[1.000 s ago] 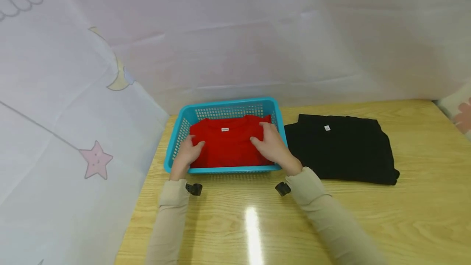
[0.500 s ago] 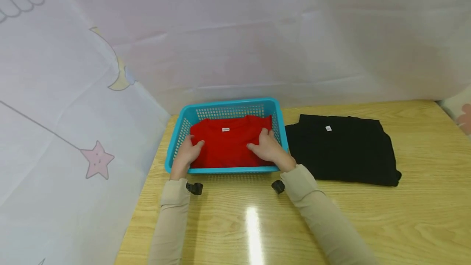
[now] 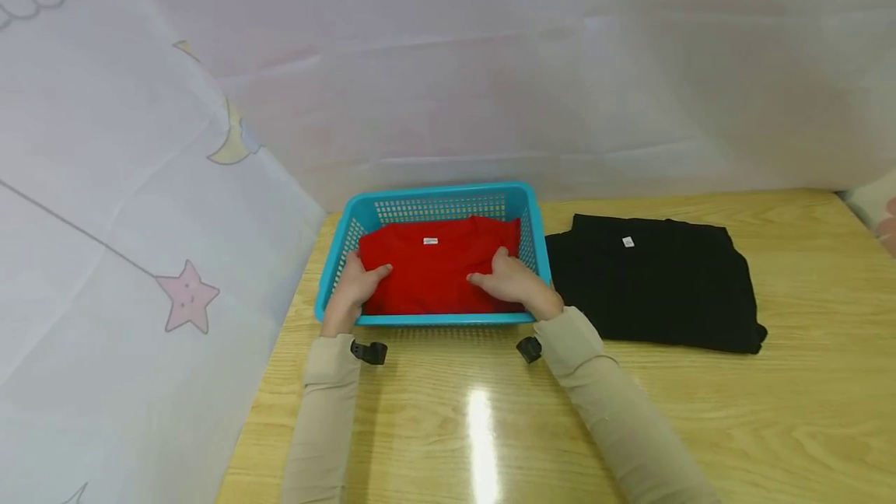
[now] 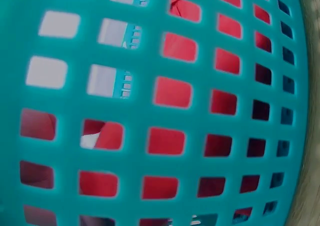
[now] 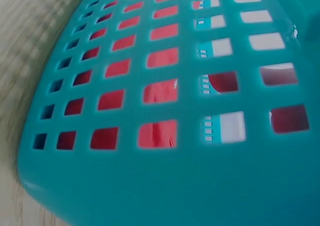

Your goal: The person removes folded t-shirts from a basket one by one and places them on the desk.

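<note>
A folded red T-shirt (image 3: 430, 278) with a white neck label lies inside a blue plastic basket (image 3: 448, 320). My left hand (image 3: 355, 285) reaches over the front rim and grips the shirt's left side, thumb on top. At the right side my right hand (image 3: 513, 283) does the same, its thumb pointing inward over the cloth. The fingers under the shirt's edges are hidden. Both wrist views look through the basket's slotted wall (image 4: 135, 105), with red cloth (image 5: 162, 58) behind the holes.
A folded black garment (image 3: 651, 282) with a small white label lies on the wooden table (image 3: 434, 411), just right of the basket. Behind the table hangs a pale printed cloth (image 3: 490, 99), and another stretch of it covers the left side.
My right hand has shifted slightly inward and toward me along the shirt's right side. The left hand has stayed almost in place. The shirt's collar edge looks a little more creased.
</note>
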Demonstrator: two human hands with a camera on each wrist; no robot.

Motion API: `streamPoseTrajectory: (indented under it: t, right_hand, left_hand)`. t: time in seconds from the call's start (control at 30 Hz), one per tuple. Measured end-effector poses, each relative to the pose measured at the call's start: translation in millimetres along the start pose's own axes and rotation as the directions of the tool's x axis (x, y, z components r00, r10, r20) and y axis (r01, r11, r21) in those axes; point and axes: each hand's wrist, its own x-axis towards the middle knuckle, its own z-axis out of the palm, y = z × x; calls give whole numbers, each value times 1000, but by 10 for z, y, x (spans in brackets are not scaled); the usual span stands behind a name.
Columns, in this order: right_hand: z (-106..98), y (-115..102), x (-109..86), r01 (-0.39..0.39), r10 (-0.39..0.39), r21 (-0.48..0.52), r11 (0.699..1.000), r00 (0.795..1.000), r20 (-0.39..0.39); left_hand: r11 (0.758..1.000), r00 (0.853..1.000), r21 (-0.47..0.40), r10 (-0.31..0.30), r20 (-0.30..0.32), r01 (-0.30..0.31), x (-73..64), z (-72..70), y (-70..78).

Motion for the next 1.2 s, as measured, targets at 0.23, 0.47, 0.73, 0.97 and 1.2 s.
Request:
streamPoseTrajectory:
  t: [0.23,0.47,0.73,0.97,1.2]
  right_hand:
    - [24,1,-29,5,-5,-54,999,1000,6]
    - [44,1,-37,98,-101,-115,989,995,-25]
    - [15,11,7,38,-40,-61,997,999,-28]
    - [20,-3,19,-5,6,-77,997,1000,8]
    - [36,13,37,24,-23,-72,997,1000,10]
  left_hand:
    - [1000,1000,-14,14,-21,-14,-19,-8,12]
    - [996,997,-81,29,-68,-34,-30,-9,7]
    - [995,995,-95,23,-93,-32,-4,-5,-5]
    - [997,975,28,74,-209,-69,-31,3,-31]
    - [979,941,169,161,-297,-114,-53,23,-23]
